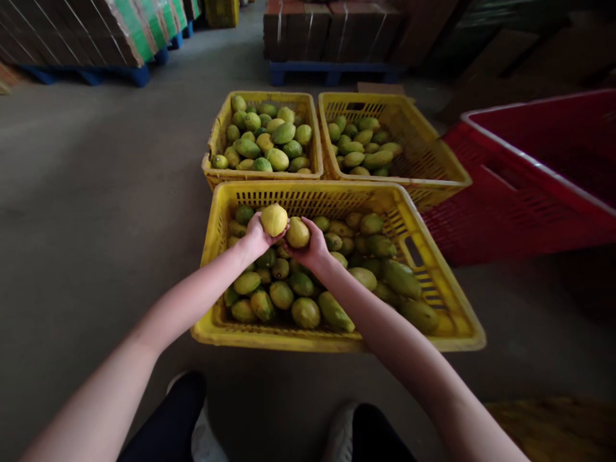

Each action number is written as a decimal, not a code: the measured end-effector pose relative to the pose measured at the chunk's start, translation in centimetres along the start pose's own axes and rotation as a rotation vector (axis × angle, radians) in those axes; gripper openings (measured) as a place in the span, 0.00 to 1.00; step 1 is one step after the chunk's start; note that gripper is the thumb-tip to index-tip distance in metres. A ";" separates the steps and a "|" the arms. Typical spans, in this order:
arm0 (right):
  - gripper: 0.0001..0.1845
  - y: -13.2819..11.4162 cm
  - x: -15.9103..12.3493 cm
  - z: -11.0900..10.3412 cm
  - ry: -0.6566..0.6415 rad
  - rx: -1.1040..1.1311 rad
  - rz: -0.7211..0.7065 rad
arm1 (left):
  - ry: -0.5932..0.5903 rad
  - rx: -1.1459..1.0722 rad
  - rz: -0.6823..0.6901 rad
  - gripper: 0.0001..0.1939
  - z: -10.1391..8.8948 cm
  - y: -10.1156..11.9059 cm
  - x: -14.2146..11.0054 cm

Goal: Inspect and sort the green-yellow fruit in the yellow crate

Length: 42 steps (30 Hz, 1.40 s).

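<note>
My left hand (260,235) holds a round, bright yellow papaya (274,220), cupped from below. Close beside it, my right hand (310,247) has its fingers curled around a duller yellow-green papaya (298,233). Both hands are above the front yellow crate (308,344), a slotted plastic one. Inside it lie many green and yellow papayas (305,312), some round and some long, like the long green one (402,279) on the right.
Behind stand a left yellow crate (262,174) and a right yellow crate (436,160), both with similar fruit. A red crate (510,192) tilts at the right. Strapped boxes (332,32) rest on a blue pallet (332,74); more stacked goods (72,32) stand back left.
</note>
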State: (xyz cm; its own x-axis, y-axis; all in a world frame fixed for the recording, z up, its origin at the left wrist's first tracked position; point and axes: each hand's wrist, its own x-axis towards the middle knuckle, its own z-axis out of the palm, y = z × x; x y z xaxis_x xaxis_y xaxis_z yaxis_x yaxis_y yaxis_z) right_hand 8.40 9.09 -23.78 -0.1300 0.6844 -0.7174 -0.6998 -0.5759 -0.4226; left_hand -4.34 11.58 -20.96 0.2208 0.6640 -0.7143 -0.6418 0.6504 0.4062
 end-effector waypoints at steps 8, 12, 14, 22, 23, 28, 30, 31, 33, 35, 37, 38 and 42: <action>0.11 -0.2 0.8 -0.5 -0.025 -0.026 0.008 | -0.027 -0.030 0.018 0.23 0.5 0.0 -0.8; 0.14 -0.1 0.4 -0.2 -0.042 -0.039 0.007 | -0.129 -0.009 -0.006 0.26 0.6 0.5 -1.3; 0.15 -0.1 0.1 -0.1 -0.079 -0.048 -0.008 | -0.196 0.002 -0.025 0.28 0.5 0.6 -1.6; 0.09 -0.2 0.3 -0.1 -0.106 -0.032 -0.081 | -0.368 0.162 -0.039 0.28 0.3 -0.2 -1.3; 0.09 -0.2 0.5 -0.3 -0.084 -0.025 -0.076 | -0.371 0.167 -0.021 0.28 0.3 -0.4 -1.1; 0.18 -0.3 1.5 -1.3 0.032 0.054 -0.049 | -0.223 0.065 0.004 0.17 0.5 -1.3 -0.3; 0.19 -0.5 1.8 -1.8 0.025 0.049 -0.059 | -0.204 0.066 -0.016 0.16 0.5 -1.4 -0.1; 0.18 -0.7 1.9 -2.0 0.016 0.045 -0.080 | -0.215 0.091 -0.022 0.17 0.4 -1.4 0.0; 0.16 -1.0 2.0 -2.2 -0.010 0.053 -0.145 | -0.244 0.162 -0.014 0.18 0.5 -1.5 -0.1; 0.13 -1.2 2.0 -2.2 -0.042 0.073 -0.210 | -0.255 0.213 0.017 0.15 0.5 -1.6 -0.2; 0.11 -1.2 2.0 -2.0 -0.076 0.085 -0.237 | -0.253 0.226 0.030 0.13 0.5 -1.7 -0.4; 0.11 -1.1 1.9 -1.9 -0.088 0.090 -0.232 | -0.246 0.219 0.020 0.14 0.5 -1.6 -0.5; 0.16 -0.8 1.5 -1.6 -0.068 0.101 -0.125 | -0.208 0.158 -0.062 0.23 0.0 -1.1 -0.4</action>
State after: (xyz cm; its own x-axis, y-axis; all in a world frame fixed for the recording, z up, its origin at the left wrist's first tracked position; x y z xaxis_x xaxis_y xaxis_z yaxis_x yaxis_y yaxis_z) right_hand 9.93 9.88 -25.45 -0.0825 0.7786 -0.6221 -0.7801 -0.4389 -0.4459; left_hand -3.75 10.60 -21.11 0.4124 0.6722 -0.6149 -0.5036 0.7306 0.4610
